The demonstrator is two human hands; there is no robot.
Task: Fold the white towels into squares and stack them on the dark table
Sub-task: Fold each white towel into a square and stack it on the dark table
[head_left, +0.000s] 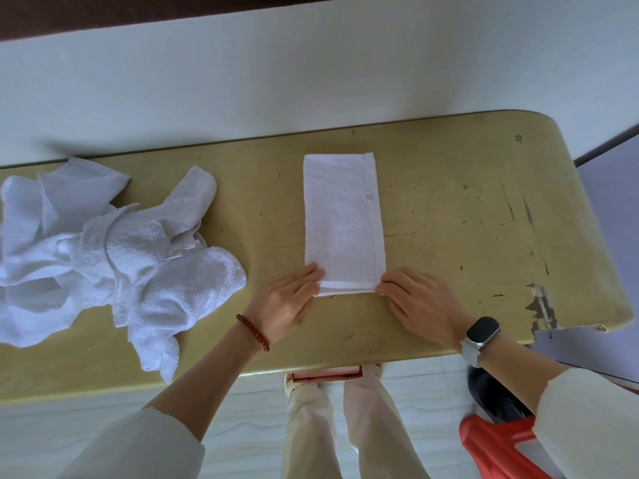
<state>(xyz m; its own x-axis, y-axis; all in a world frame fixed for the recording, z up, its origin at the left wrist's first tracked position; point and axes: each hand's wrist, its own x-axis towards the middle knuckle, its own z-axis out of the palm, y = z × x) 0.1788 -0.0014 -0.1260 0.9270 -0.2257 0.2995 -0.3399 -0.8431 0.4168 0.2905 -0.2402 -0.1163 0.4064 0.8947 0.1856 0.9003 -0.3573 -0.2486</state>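
A white towel (pixel 342 219), folded into a long narrow strip, lies lengthwise in the middle of the yellowish table (pixel 466 236). My left hand (pixel 288 302) pinches the strip's near left corner. My right hand (pixel 420 304) pinches its near right corner. Both hands rest low on the tabletop at the towel's near edge. A loose pile of several crumpled white towels (pixel 103 250) covers the left part of the table, apart from the strip.
The table's right end is rounded, with chipped paint (pixel 541 305) near its front corner. A pale wall (pixel 311 63) runs along the far edge. Below the near edge are my legs, a pink box (pixel 326 372) and a red stool (pixel 498 444) on the tiled floor.
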